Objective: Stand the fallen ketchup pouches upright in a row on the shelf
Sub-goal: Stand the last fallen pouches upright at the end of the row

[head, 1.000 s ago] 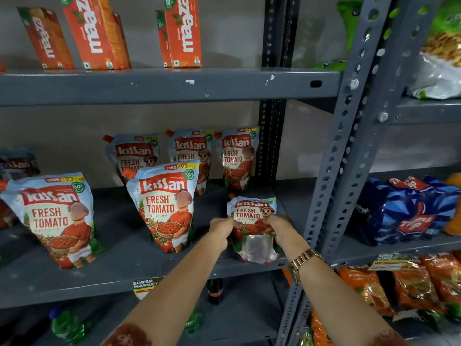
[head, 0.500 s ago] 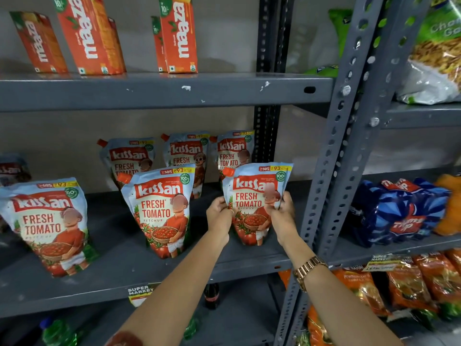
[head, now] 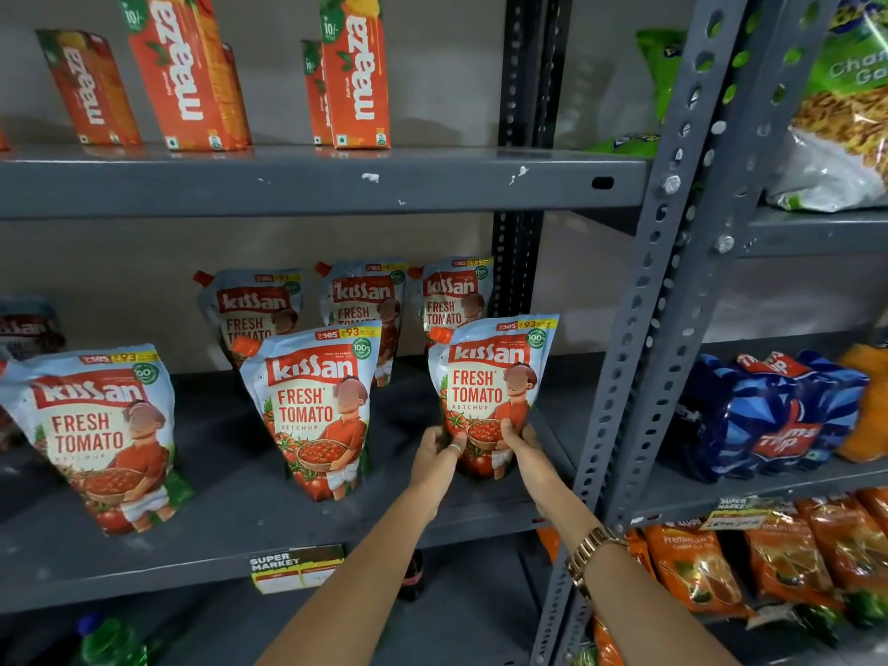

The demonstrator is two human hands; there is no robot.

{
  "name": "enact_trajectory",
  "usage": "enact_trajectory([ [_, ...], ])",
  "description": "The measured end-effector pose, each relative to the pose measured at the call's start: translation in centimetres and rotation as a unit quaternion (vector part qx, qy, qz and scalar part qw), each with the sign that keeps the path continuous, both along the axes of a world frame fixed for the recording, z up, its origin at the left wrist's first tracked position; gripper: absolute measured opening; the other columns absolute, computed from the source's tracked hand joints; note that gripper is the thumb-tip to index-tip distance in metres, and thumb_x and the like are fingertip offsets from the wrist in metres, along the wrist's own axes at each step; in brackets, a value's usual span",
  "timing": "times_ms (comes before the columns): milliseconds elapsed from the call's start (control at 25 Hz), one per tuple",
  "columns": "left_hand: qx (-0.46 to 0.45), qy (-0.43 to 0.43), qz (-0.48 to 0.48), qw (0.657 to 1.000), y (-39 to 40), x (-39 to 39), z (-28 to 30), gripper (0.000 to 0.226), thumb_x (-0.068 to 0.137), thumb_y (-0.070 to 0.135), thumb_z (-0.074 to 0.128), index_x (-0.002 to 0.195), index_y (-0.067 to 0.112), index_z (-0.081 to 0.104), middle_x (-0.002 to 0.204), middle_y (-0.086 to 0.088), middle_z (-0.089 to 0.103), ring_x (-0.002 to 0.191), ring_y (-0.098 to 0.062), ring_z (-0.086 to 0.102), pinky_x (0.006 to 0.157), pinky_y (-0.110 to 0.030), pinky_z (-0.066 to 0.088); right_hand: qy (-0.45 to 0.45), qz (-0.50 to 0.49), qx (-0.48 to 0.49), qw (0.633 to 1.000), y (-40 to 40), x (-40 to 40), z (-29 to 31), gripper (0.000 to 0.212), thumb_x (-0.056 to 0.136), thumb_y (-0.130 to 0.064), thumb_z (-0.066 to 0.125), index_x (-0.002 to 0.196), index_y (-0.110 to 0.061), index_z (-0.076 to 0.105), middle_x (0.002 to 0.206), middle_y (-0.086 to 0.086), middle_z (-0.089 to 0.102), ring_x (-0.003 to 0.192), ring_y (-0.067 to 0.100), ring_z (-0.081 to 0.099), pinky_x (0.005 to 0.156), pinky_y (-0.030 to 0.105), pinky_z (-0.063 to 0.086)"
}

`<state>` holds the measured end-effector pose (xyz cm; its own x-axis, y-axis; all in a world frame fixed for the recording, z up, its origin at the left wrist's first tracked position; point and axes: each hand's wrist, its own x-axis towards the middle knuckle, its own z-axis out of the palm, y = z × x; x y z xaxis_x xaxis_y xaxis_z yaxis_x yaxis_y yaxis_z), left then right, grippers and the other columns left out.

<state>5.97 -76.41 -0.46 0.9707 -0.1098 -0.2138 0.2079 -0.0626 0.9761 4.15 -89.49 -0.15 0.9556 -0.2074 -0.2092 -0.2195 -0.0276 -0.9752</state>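
A Kissan ketchup pouch [head: 490, 377] stands upright at the right end of the grey middle shelf [head: 230, 526]. My left hand [head: 435, 451] grips its lower left side and my right hand [head: 521, 447] its lower right side. Two more pouches stand upright in the front row, one in the middle [head: 312, 411] and one at the left [head: 96, 435]. Behind them three pouches [head: 363, 293] stand against the back wall. A dark pouch [head: 29, 329] shows partly at the far left.
Orange Maaza cartons [head: 187, 74] stand on the shelf above. A perforated grey upright [head: 639, 338] rises just right of my hands. Beyond it sit a blue Thums Up pack [head: 769, 420] and snack bags [head: 845, 108]. Orange packets [head: 778, 560] fill the lower right shelf.
The pouch was lying down with its base toward me; both hands raised it upright. My hands have slid from its upper sides down to its base.
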Motion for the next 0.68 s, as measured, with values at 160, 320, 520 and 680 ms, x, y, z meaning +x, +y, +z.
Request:
enact_trajectory([
  [160, 0.023, -0.035, 0.04, 0.998, 1.0, -0.7, -1.3, 0.017, 0.089, 0.025, 0.056, 0.094, 0.011, 0.048, 0.113, -0.015, 0.065, 0.108, -0.026, 0.059, 0.082, -0.029, 0.042, -0.016, 0.03, 0.015, 0.999, 0.1, 0.4, -1.5, 0.055, 0.093, -0.041, 0.043, 0.14, -0.015, 0.033, 0.138, 0.01, 0.051, 0.128, 0.025, 0.045, 0.109, 0.037, 0.031],
  [320, 0.024, -0.041, 0.049, 0.998, 1.6, -1.2, -1.7, 0.018, 0.09, 0.026, 0.056, 0.097, 0.012, 0.048, 0.113, -0.014, 0.064, 0.105, -0.024, 0.059, 0.083, -0.029, 0.042, -0.036, 0.029, 0.031, 0.998, 0.7, -0.2, -2.0, 0.054, 0.093, -0.035, 0.046, 0.141, -0.015, 0.034, 0.134, 0.005, 0.053, 0.117, 0.018, 0.048, 0.102, 0.03, 0.033],
  [520, 0.027, -0.059, 0.077, 0.995, 2.1, -2.2, -1.5, 0.022, 0.089, 0.023, 0.057, 0.108, 0.011, 0.056, 0.104, -0.004, 0.063, 0.1, -0.017, 0.057, 0.078, -0.019, 0.043, -0.102, -0.088, -0.025, 0.991, 2.5, -2.0, -2.3, 0.053, 0.091, -0.029, 0.053, 0.139, -0.01, 0.037, 0.138, 0.012, 0.05, 0.119, 0.02, 0.049, 0.101, 0.035, 0.04],
  [680, 0.065, -0.171, 0.235, 0.955, 4.4, -3.1, -0.8, 0.01, 0.089, 0.014, 0.056, 0.088, 0.006, 0.062, 0.074, 0.001, 0.058, 0.078, -0.018, 0.055, 0.06, -0.012, 0.037, -0.239, -0.245, -0.244, 0.907, 5.0, -3.1, -2.0, 0.035, 0.087, -0.014, 0.059, 0.118, -0.002, 0.048, 0.119, 0.017, 0.053, 0.109, 0.029, 0.052, 0.088, 0.041, 0.049],
])
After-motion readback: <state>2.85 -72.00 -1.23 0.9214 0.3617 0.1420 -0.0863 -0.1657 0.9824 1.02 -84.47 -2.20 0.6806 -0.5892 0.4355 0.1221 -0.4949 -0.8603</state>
